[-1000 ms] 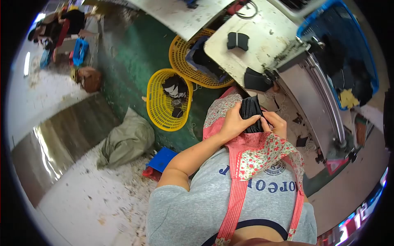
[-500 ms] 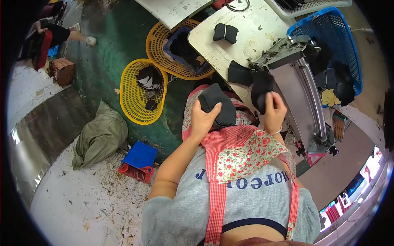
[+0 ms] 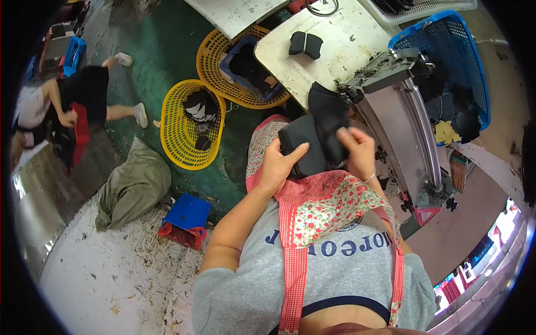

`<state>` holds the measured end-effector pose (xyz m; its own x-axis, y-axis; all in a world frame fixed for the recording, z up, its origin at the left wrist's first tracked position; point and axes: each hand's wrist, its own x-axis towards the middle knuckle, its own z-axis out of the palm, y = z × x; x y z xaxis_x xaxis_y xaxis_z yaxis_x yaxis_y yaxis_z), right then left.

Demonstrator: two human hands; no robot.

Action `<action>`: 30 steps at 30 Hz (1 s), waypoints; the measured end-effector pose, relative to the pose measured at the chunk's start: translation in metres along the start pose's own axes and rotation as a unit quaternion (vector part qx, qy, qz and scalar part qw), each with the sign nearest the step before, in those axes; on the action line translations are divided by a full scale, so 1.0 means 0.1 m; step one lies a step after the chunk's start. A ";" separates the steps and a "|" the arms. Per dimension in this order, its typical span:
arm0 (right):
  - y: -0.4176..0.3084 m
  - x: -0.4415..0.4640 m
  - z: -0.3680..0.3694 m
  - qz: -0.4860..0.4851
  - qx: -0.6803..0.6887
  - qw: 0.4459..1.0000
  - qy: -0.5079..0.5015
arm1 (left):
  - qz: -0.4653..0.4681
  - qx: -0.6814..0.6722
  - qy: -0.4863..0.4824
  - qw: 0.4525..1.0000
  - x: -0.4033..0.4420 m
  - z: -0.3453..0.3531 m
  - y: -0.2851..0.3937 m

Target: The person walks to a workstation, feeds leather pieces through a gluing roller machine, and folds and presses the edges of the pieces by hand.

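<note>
My left hand grips a stack of black pieces above the apron on my lap, its thumb on top. My right hand pinches a loose black piece beside the stack; it is slightly blurred. Just beyond, more black pieces lie at the near corner of the white table, partly overlapped by the loose piece. A tied black bundle sits further back on the table.
The metal machine stands right of my hands, with a blue basket behind it. Yellow baskets, a blue dustpan and a grey-green sack are on the floor. Another person is at far left.
The view has shifted and the stack has been turned flat. My right hand has parted from the stack, now holding a loose piece. The other person has come further into view.
</note>
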<state>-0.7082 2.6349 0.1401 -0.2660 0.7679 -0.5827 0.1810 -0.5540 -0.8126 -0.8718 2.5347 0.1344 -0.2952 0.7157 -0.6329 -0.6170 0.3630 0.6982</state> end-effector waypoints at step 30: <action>0.02 -0.19 -0.02 -0.251 -0.260 0.929 -0.073 | -0.003 0.116 -0.078 0.990 0.00 0.09 0.01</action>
<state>-0.7004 2.6200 0.1497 -0.5601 0.8143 -0.1527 0.4225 0.1222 -0.8981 -0.8657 2.5398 0.1379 -0.1646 0.7898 -0.5908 -0.4285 0.4823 0.7640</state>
